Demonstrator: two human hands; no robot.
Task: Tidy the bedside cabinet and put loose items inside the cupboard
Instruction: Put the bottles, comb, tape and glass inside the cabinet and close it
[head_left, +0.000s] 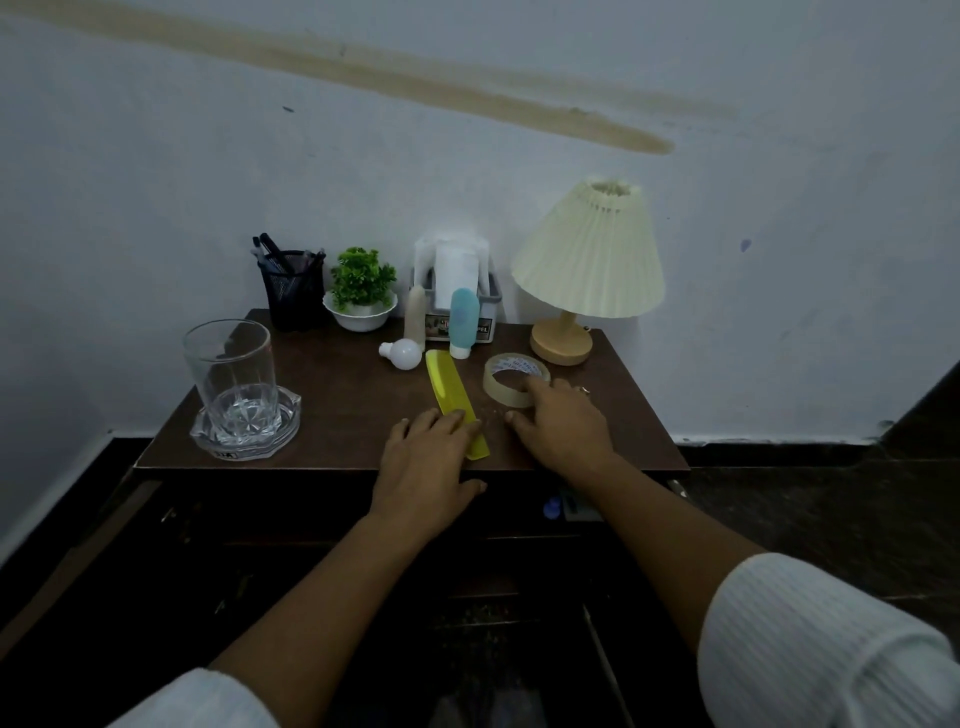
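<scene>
On the brown cabinet top (332, 405) lies a yellow comb (447, 384), running from the middle toward the front edge. My left hand (428, 462) rests flat on the comb's near end, fingers straight. My right hand (563, 421) lies beside it, its fingertips touching the near rim of a clear tape roll (511, 376). A white light bulb (401, 353) lies behind the comb. A blue tube (463, 322) and a beige tube (415, 317) stand upright in front of a tissue holder (457, 288).
A cream pleated lamp (587, 260) stands at the back right. A glass tumbler (231, 379) sits on a glass coaster at the front left. A black mesh pen holder (293, 291) and a small potted plant (362, 291) stand against the wall. Below the top, the cabinet front is dark.
</scene>
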